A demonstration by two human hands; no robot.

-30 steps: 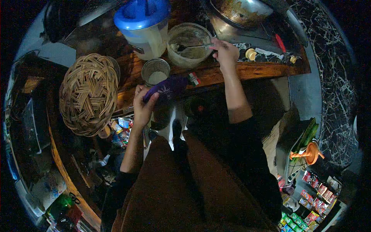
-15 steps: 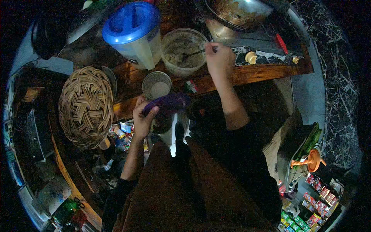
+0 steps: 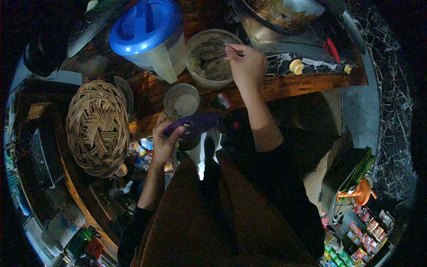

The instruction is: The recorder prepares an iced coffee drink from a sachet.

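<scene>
Wide fisheye view from the wearer's head, upright, facing steeply down, hands (image 3: 248, 67) near, wooden counter (image 3: 307, 85) beyond

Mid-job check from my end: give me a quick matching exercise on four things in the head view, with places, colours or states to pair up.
Things:
1. pitcher
2. spoon
3. basket
4. packet

Descriptions:
A. brown, made of woven strips
B. purple, held in the left hand
C. topped with a blue lid
D. held in the right hand, dipping into the bowl

Pairs: 1-C, 2-D, 3-A, 4-B
</scene>
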